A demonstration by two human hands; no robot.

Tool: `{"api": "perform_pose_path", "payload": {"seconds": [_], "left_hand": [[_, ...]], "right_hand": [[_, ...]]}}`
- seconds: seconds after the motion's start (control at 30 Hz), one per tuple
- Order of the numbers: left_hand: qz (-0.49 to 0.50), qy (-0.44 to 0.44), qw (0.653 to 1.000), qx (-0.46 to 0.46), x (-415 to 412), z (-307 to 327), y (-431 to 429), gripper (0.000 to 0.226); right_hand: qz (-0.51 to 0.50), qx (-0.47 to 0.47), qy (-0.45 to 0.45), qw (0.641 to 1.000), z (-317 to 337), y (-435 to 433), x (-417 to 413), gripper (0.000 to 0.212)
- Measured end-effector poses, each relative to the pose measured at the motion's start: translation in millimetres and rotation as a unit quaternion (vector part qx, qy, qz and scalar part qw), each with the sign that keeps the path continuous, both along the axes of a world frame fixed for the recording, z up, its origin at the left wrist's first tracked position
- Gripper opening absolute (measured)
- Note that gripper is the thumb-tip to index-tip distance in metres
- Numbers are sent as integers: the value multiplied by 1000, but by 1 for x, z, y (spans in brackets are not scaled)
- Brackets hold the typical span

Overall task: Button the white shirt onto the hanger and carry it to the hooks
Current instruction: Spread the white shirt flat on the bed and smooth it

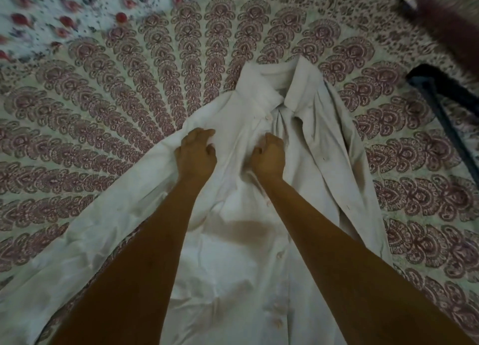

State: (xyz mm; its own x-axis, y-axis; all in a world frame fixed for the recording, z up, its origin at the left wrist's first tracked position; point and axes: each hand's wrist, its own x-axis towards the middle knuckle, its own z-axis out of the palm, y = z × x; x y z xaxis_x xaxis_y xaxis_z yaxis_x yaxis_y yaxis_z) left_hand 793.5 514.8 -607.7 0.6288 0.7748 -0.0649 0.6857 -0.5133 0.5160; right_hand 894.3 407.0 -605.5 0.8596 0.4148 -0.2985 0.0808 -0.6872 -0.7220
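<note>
The white shirt (pixel 259 241) lies front side up on the patterned bedspread (pixel 103 137), collar pointing away from me. Its sleeve spreads out to the lower left. My left hand (pixel 196 155) grips a fold of the shirt's left chest panel. My right hand (pixel 268 156) has its fingers curled on the cloth at the placket, just below a button (pixel 268 117) near the collar. More buttons run down the front toward me. No hanger shows; whether one lies inside the shirt I cannot tell.
A dark strap or bar (pixel 445 116) runs along the right side of the bed. A dark blurred object (pixel 451 20) sits at the top right. A white cloth with red flowers (pixel 64 15) covers the far left.
</note>
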Motion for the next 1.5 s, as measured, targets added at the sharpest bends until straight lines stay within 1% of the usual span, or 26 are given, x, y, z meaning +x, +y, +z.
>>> {"api": "perform_pose_path", "payload": {"seconds": [0.07, 0.13, 0.17, 0.23, 0.27, 0.3, 0.37, 0.4, 0.43, 0.47, 0.53, 0.6, 0.63, 0.67, 0.73, 0.8, 0.87, 0.93, 1.03, 1.1, 1.17, 1.27, 1.33, 1.37, 1.43, 1.5], "left_hand": [[7, 19, 998, -52, 9, -4, 17, 40], [18, 45, 991, -125, 17, -8, 29, 43], [21, 47, 985, -164, 19, -10, 35, 44], [28, 36, 973, -228, 21, -7, 44, 51], [27, 52, 973, -221, 20, -7, 49, 58], [33, 62, 971, -229, 21, -8, 53, 61], [23, 88, 967, -238, 19, -6, 53, 59], [5, 91, 967, -237, 19, -8, 53, 55], [-20, 89, 969, -231, 20, -8, 51, 51], [-25, 91, 970, -222, 23, -7, 48, 48], [38, 112, 962, -246, 30, -3, 42, 45], [26, 148, 967, -206, 35, 3, 37, 51], [23, 174, 968, -178, 37, 8, 30, 54], [23, 168, 977, -132, 38, 11, 23, 54], [18, 104, 994, -26, 38, 23, -5, 48], [-23, 13, 1000, 10, 37, 31, -40, 38], [-60, -38, 997, -32, 32, 34, -72, 25], [-89, -19, 992, -92, 24, 30, -105, 18], [-132, 12, 978, -161, 11, 25, -152, 13], [-133, 20, 971, -196, 0, 24, -177, 12], [-123, 28, 969, -215, -11, 24, -192, 11], [-97, 8, 960, -264, -30, 34, -211, 13], [-49, -44, 936, -347, -41, 52, -221, 18], [-19, -67, 916, -395, -46, 62, -225, 21], [9, -94, 869, -486, -58, 84, -231, 25], [6, -117, 814, -568, -76, 99, -235, 28]], "right_hand": [[-5, -29, -22, 999, -3, 15, 9, 51], [-11, -68, -26, 997, -5, 27, 19, 60], [-18, -77, -9, 997, -5, 30, 23, 60], [-48, -52, 43, 997, -5, 33, 34, 48], [-74, -23, 54, 996, -4, 32, 41, 37], [-107, 8, 39, 993, -1, 30, 50, 28], [-159, 52, -39, 985, 9, 22, 72, 20], [-162, 62, -70, 982, 14, 17, 85, 19], [-147, 76, -79, 983, 18, 14, 96, 20], [-116, 93, -64, 987, 20, 11, 104, 26], [-43, 109, -5, 993, 18, 6, 107, 40], [-5, 76, -36, 996, 12, -8, 98, 40], [-8, 59, -70, 996, 9, -19, 92, 36], [-19, 33, -109, 993, 7, -32, 84, 33], [-34, -57, -165, 984, 5, -66, 67, 33], [-20, -146, -176, 973, 2, -102, 47, 37], [-14, -160, -163, 973, 3, -135, 28, 38], [-32, -147, -157, 976, 5, -163, 11, 38], [-76, -156, -170, 970, 7, -206, -15, 34], [-109, -153, -125, 974, 10, -236, -28, 28], [-144, -112, -77, 980, 16, -256, -36, 20], [-186, 1, -88, 979, 36, -265, -40, 18], [-180, 96, -86, 975, 58, -256, -45, 14], [-168, 141, -64, 974, 71, -247, -48, 11], [-136, 228, 35, 963, 99, -228, -59, 15], [-84, 299, 192, 931, 127, -212, -74, 24]]}}
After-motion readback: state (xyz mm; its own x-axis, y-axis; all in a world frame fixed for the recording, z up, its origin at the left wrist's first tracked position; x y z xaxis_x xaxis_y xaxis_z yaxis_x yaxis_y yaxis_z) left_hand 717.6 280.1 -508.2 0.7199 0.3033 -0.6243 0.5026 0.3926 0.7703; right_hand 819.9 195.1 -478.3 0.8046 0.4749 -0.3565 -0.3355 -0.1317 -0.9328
